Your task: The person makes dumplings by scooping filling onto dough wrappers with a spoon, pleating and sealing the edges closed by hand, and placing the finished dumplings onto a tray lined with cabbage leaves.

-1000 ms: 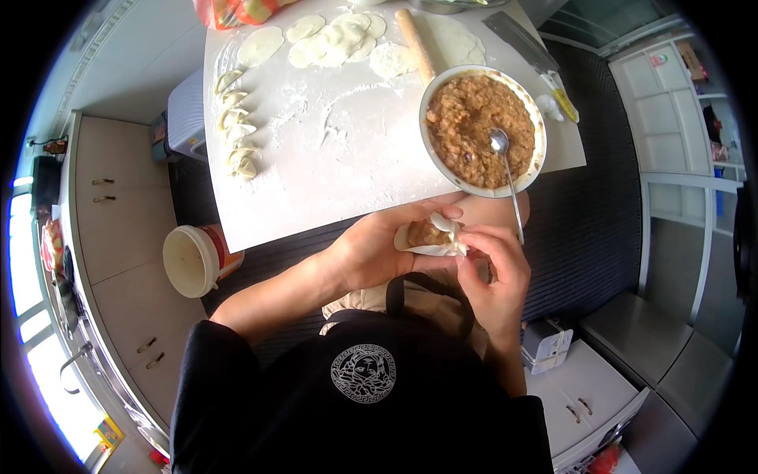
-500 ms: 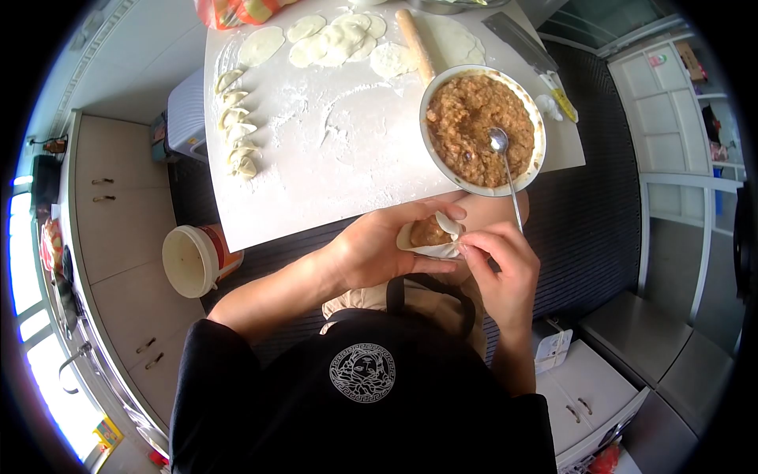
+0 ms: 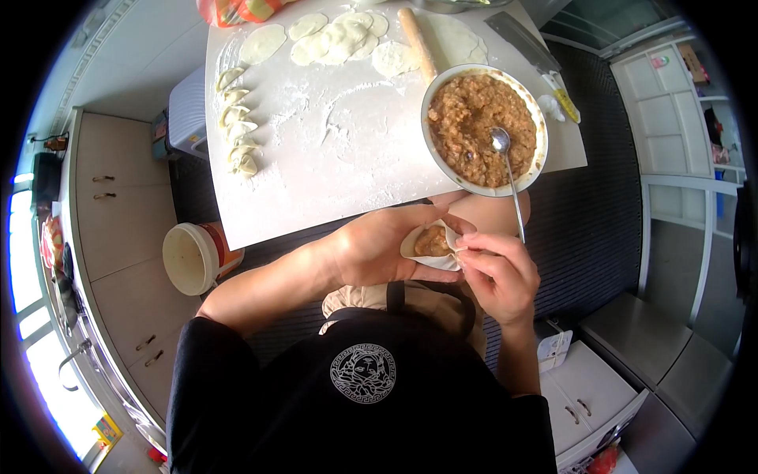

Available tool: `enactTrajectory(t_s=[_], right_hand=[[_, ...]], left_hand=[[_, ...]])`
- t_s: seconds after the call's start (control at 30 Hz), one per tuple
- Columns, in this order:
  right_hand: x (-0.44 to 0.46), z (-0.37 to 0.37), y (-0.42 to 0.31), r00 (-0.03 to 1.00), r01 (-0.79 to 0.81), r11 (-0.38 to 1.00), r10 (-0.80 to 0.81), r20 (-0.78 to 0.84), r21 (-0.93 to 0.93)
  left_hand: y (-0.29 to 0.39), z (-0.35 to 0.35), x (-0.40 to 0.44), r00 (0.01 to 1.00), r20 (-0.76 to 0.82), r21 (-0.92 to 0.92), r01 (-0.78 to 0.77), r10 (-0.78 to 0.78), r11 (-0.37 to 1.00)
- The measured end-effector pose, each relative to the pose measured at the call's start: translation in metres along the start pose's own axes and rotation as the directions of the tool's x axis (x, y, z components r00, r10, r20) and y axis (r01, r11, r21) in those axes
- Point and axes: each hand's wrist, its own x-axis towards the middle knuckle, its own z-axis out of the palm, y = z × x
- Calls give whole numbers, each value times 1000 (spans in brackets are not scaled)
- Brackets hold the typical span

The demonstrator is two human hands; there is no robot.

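A round dough wrapper (image 3: 419, 246) with brown filling (image 3: 432, 242) on it lies cradled in my left hand (image 3: 371, 246), whose fingers curve under and around it. My right hand (image 3: 502, 272) pinches the wrapper's right edge, where the dough is gathered; the left side stands open over the filling. Just beyond my hands is a white bowl (image 3: 426, 134) of brown filling (image 3: 474, 118), with a metal spoon (image 3: 513, 186) leaning over its near rim. Folded dumplings (image 3: 237, 114) form a column at the left side of the floury white table (image 3: 332, 174).
Flat wrappers (image 3: 339, 41) and a wooden rolling pin (image 3: 417, 43) lie on the table's far side. A cleaver (image 3: 521, 41) is at the far right, handle toward the near side. A white bucket (image 3: 189, 259) stands on the floor left of the table.
My left hand has turned more palm-up and its fingers have shifted around the wrapper, showing more filling. My right hand has moved slightly right and still pinches the edge.
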Motion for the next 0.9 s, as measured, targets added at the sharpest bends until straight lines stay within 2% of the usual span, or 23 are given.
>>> enactTrajectory(t_s=[0.13,0.3,0.4,0.5,0.8,0.9], right_hand=[[0,0,-9,983,-167,986,167,-78,10],[-6,-5,3,999,-29,998,31,36,-56],[3,-6,2,996,-28,999,29,87,-23],[0,-3,1,988,-119,986,106,113,114],[-11,1,5,988,-153,976,151,27,156],[-16,5,4,983,-168,972,179,-49,167]], left_hand=[[2,2,-2,1000,4,-17,-4,4,1000],[5,5,-2,1000,-17,33,-16,16,999],[2,1,2,997,-64,92,37,-31,995],[5,11,-1,995,-85,148,67,-55,987],[5,3,7,994,18,168,103,-108,980],[5,8,6,996,-22,181,86,-83,980]])
